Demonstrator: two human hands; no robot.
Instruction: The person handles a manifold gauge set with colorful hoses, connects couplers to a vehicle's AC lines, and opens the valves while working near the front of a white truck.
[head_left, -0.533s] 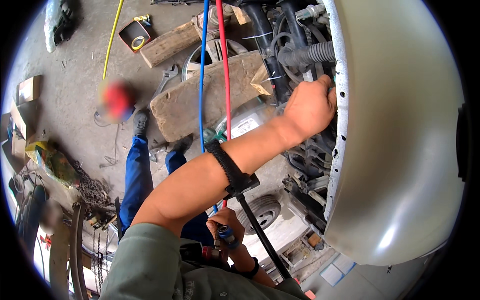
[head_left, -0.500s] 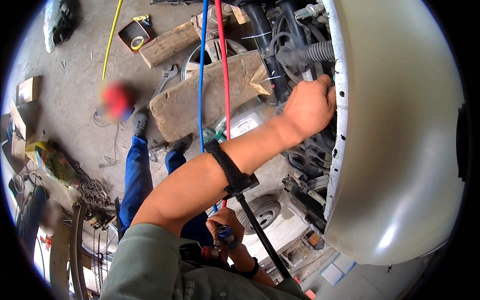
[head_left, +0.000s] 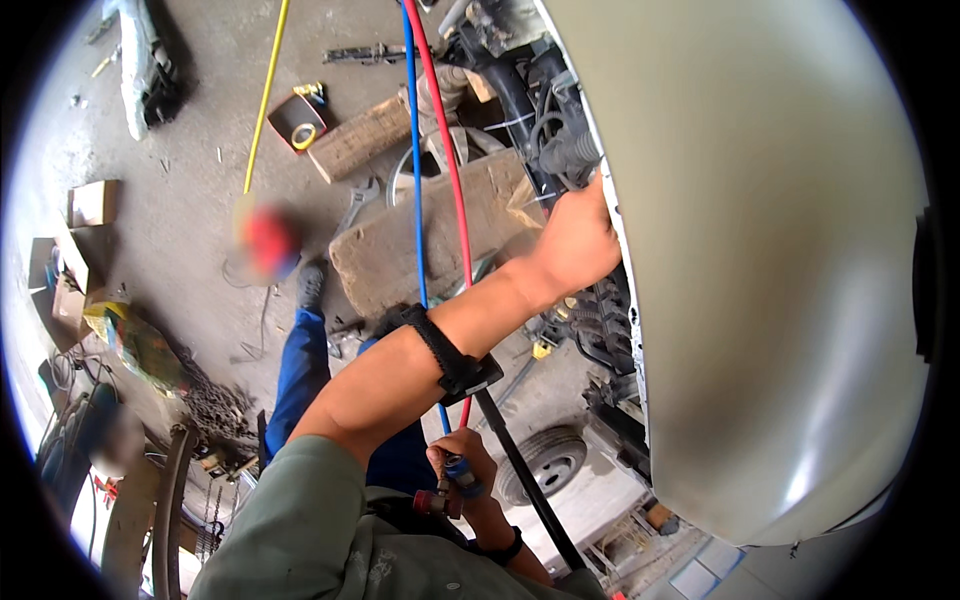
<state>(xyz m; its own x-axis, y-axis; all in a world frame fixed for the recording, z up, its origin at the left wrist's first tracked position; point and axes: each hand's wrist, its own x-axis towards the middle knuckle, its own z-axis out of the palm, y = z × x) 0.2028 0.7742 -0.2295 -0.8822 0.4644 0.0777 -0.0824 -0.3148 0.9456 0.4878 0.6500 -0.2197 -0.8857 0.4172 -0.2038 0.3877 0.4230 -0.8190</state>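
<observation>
My left hand [head_left: 575, 240] reaches to the inner edge of a pale car panel [head_left: 765, 260], fingers curled out of sight beside dark pipes and a corrugated hose [head_left: 568, 155]. A black strap [head_left: 435, 340] circles that forearm, with a black rod [head_left: 515, 460] below it. Lower down, my right hand [head_left: 470, 450] is closed around hose couplers, one blue [head_left: 462, 475] and one red [head_left: 432, 502]. The blue hose [head_left: 415, 190] and red hose [head_left: 452, 185] run past my left forearm toward the top of the picture.
A wood block [head_left: 380, 260], shorter timber [head_left: 360, 135], adjustable wrench [head_left: 357, 200], wheel [head_left: 545, 465], open red box [head_left: 298, 118] and yellow hose [head_left: 262, 110] lie on the floor. Cartons [head_left: 92, 205], chains [head_left: 210, 405] and a blurred red object [head_left: 268, 240] are at left.
The whole view has shifted, with the floor objects moving down and right. My left hand appears lower and further left, still at the panel edge. My right hand still holds the couplers.
</observation>
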